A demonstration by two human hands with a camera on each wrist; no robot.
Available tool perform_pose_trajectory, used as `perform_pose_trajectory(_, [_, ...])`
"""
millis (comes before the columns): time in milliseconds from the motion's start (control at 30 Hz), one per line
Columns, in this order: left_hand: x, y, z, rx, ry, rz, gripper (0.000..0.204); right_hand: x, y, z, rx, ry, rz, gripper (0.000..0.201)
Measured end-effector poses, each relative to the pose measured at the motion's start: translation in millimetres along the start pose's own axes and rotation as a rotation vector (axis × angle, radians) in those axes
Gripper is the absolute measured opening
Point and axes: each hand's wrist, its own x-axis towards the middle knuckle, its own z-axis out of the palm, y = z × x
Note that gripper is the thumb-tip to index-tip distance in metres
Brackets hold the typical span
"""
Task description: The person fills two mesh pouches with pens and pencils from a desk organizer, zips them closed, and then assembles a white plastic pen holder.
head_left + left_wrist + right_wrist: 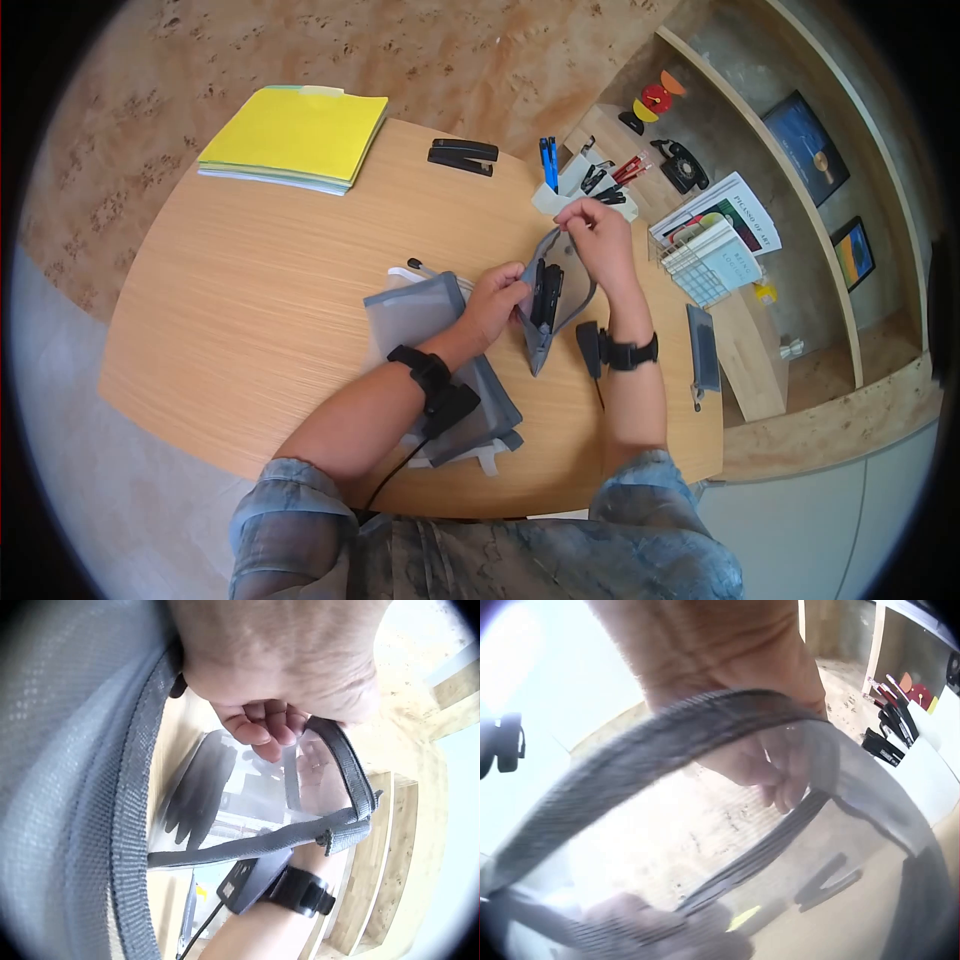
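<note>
A grey mesh zipper pouch stands upright near the middle of the table, with several black pens inside. My left hand grips its near left side, thumb toward the pens. At the pouch's far top corner, my right hand pinches the edge with curled fingertips. In the left wrist view the pouch's dark zipper band loops between the hands, and black shapes show through the clear mesh. The right wrist view has the band arching in front of my right hand.
More mesh pouches lie stacked under my left forearm; another pouch lies at the right edge. Farther back are yellow-topped folders, a black stapler and a white pen holder. A wire basket holds books beside a shelf.
</note>
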Motion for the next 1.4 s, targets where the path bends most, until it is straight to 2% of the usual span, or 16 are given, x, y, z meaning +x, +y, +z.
perform_pose_trajectory(67, [-0.4, -0.1, -1.6, 0.025, -0.008, 0.011, 0.007, -20.1, -13.9, 0.7, -0.027, 0.085, -0.012, 0.011])
perform_pose_trajectory(167, [2.8, -9.8, -0.8, -0.019, 0.007, 0.062, 0.008, -38.6, -17.3, 1.0, 0.173, -0.197, 0.192, 0.011])
perform_pose_trajectory(267, [-1.0, -1.8, 3.1, 0.040, -0.011, 0.077, 0.009, -44.9, -24.6, 3.6, -0.345, -0.453, 0.172, 0.016])
perform_pose_trajectory(367, [-7.4, 8.4, 12.2, 0.141, -0.048, 0.124, 0.011, -46.4, -8.8, 16.6, -0.370, -0.492, 0.327, 0.025])
perform_pose_trajectory(467, [-9.3, 6.5, 12.8, 0.212, -0.078, 0.125, 0.012, -42.1, 5.1, 27.5, -0.446, -0.635, 0.355, 0.024])
perform_pose_trajectory(567, [-7.6, 0.5, 7.2, 0.250, -0.075, 0.100, 0.012, -50.5, 21.5, 33.3, -0.376, -0.428, 0.163, 0.024])
perform_pose_trajectory(667, [-7.2, -0.6, 5.2, 0.241, -0.057, 0.078, 0.012, -50.9, 3.4, 25.7, -0.355, -0.441, 0.249, 0.025])
perform_pose_trajectory(767, [-9.0, 4.7, 9.0, 0.224, -0.034, 0.076, 0.012, -51.4, -0.9, 15.0, -0.278, -0.274, 0.054, 0.017])
perform_pose_trajectory(867, [-7.3, 5.5, 8.2, 0.179, -0.030, 0.064, 0.011, -43.4, -18.2, -9.5, 0.174, -0.319, 0.293, 0.016])
perform_pose_trajectory(967, [-5.3, 1.1, 1.5, 0.117, 0.007, 0.067, 0.010, -36.2, -28.7, -31.3, 0.374, 0.010, 0.301, 0.016])
perform_pose_trajectory(1067, [-5.9, 4.8, 5.5, 0.088, 0.043, 0.060, 0.010, -18.2, -13.2, -44.5, 0.256, 0.505, 0.102, 0.016])
perform_pose_trajectory(1167, [-5.4, 4.5, 4.8, 0.125, 0.037, 0.061, 0.010, 7.5, 4.8, -52.8, 0.064, 0.639, -0.031, 0.014])
perform_pose_trajectory(1200, [-5.5, 3.4, 4.6, 0.128, 0.037, 0.062, 0.010, 14.3, 5.2, -56.3, -0.005, 0.613, 0.004, 0.014])
perform_pose_trajectory(1300, [-3.3, 1.4, 3.1, 0.118, 0.036, 0.076, 0.011, 42.6, 37.0, -52.7, -0.246, 0.599, -0.149, 0.018])
perform_pose_trajectory(1400, [-4.1, 0.2, 3.1, 0.098, 0.035, 0.062, 0.011, 58.9, 53.9, -39.2, -0.270, 0.474, -0.056, 0.017])
